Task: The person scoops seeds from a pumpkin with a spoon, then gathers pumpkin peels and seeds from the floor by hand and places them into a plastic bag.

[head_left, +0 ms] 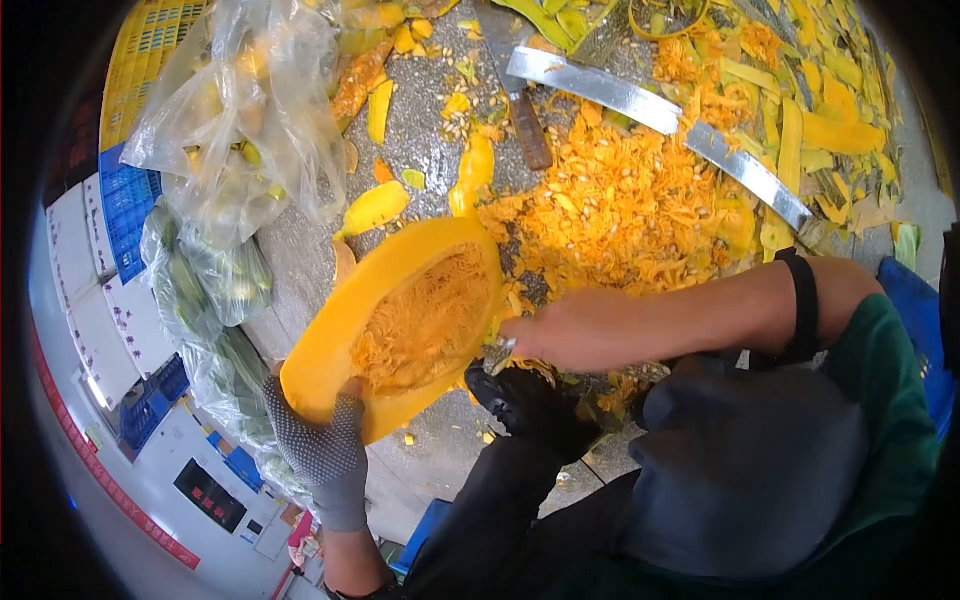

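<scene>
A peeled, halved pumpkin is tilted with its hollow facing right, stringy orange pulp showing inside. My left hand, in a grey dotted glove, grips its lower left end, thumb over the cut rim. At the pumpkin's right edge is my right hand, bare, blurred and closed. A small shiny bit shows at its fingers, but I cannot tell what it holds. Beyond that hand spreads a heap of pumpkin pulp and seeds. Under the right forearm a black boot shows.
A wooden-handled knife lies at the top centre, beside a curved metal strip. Yellow-green peelings cover the upper right. A clear plastic bag is at upper left, above bagged green vegetables. A yellow crate stands behind.
</scene>
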The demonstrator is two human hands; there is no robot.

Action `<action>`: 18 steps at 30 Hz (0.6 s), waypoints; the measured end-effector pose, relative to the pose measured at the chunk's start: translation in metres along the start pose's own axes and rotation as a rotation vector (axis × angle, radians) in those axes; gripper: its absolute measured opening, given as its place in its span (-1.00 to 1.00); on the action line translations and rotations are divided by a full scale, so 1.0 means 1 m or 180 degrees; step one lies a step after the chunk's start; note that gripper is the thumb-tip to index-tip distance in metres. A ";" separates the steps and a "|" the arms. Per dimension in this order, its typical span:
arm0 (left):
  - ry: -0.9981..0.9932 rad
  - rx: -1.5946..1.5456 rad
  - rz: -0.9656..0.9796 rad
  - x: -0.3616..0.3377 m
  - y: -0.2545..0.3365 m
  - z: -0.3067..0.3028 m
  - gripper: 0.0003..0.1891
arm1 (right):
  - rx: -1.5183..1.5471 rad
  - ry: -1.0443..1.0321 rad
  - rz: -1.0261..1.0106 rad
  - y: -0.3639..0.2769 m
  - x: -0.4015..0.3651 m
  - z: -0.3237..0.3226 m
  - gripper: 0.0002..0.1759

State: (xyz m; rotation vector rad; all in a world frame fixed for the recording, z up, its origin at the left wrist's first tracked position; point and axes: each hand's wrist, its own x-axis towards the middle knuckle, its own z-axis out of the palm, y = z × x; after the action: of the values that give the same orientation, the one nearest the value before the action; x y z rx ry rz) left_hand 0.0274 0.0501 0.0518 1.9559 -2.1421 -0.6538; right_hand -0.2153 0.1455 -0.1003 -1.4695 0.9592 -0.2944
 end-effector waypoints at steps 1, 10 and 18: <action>-0.0009 0.0006 -0.0018 -0.002 0.000 0.000 -0.40 | -0.0268 0.0083 0.0137 0.012 -0.001 0.005 -0.70; -0.0221 -0.0094 0.0042 -0.005 0.018 0.001 -0.41 | -0.0541 0.0312 0.0451 0.005 -0.040 -0.014 -0.62; -0.0334 -0.0264 -0.0186 -0.019 0.033 0.002 -0.39 | -0.1120 0.0708 0.0346 0.066 -0.040 0.016 -0.51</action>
State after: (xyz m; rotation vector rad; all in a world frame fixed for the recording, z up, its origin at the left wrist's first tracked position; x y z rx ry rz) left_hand -0.0004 0.0700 0.0673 1.9886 -2.0864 -0.8594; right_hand -0.2539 0.1942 -0.1489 -1.7199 1.3163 -0.2193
